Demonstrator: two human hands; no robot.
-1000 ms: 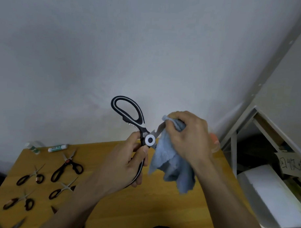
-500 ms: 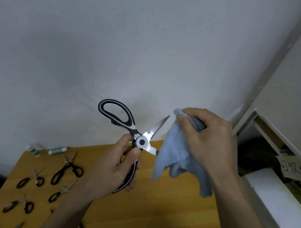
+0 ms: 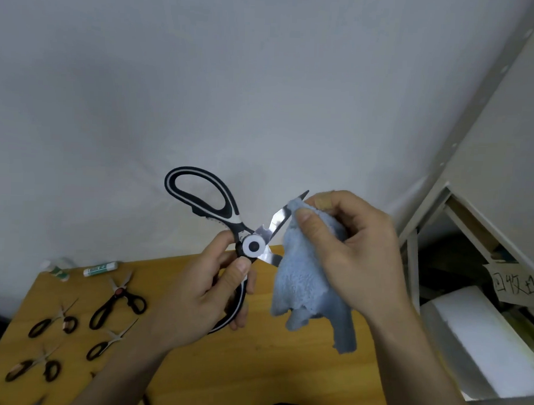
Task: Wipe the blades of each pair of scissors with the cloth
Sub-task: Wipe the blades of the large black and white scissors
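My left hand (image 3: 202, 294) grips the lower handle of large black-and-white kitchen scissors (image 3: 228, 222), held up above the table with the blades spread apart. My right hand (image 3: 355, 251) holds a light blue cloth (image 3: 308, 288) and pinches it around the upper blade near its tip; the lower blade disappears behind the cloth. On the left of the wooden table (image 3: 253, 377) lie several small black-handled scissors, among them a mid-sized pair (image 3: 118, 301), a slim pair (image 3: 55, 322), another slim pair (image 3: 109, 340) and a lower one (image 3: 33, 370).
Two glue sticks (image 3: 100, 268) (image 3: 56, 270) lie at the table's far left edge against the white wall. To the right stands a grey metal shelf frame (image 3: 416, 238) with a white foam block (image 3: 479, 337) and a handwritten cardboard label (image 3: 517, 286).
My right hand brought the cloth from beside the open scissors back onto the upper blade near its tip. My left hand kept the scissors raised, blades spread.
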